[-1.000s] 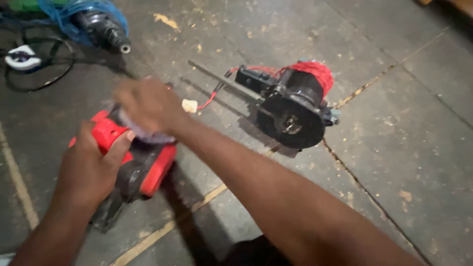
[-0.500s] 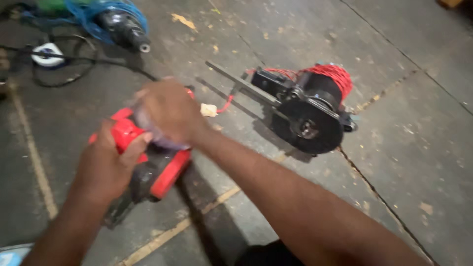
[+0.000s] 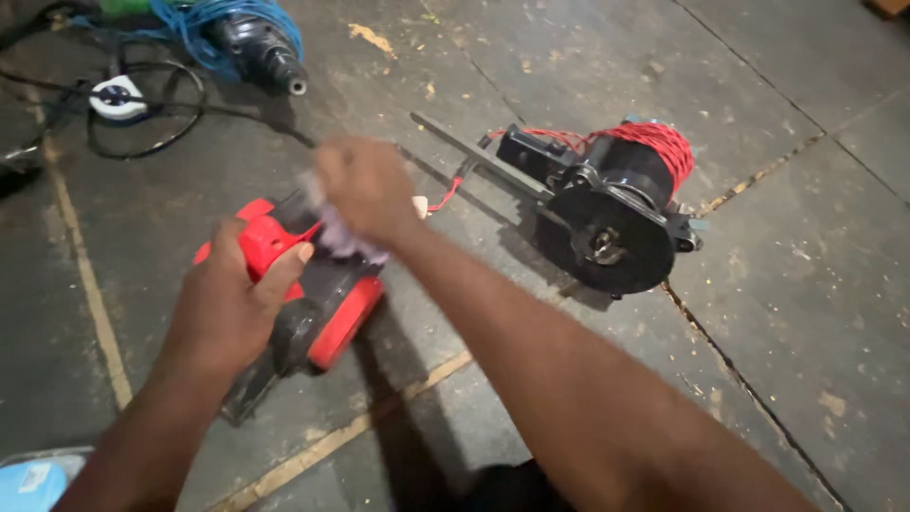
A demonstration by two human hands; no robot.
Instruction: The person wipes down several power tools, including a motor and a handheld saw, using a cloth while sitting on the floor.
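A red and black power tool housing lies on the dark floor at centre left. My left hand grips its red end and steadies it. Over the top of the housing, my right hand is closed on a pale crumpled cloth and presses it against the housing. My right hand is blurred. To the right rests a black motor unit wound with red wire, a thin metal rod sticking out of it toward the left.
A drill wrapped in blue cord lies at the top left. Black cable loops around a white and blue plug beside it. A pale blue object shows at the bottom left corner. Wood chips dot the floor.
My right hand with the cloth has shifted slightly over the red housing. The view has drifted, so everything sits further right in frame. The motor unit has not moved on the floor.
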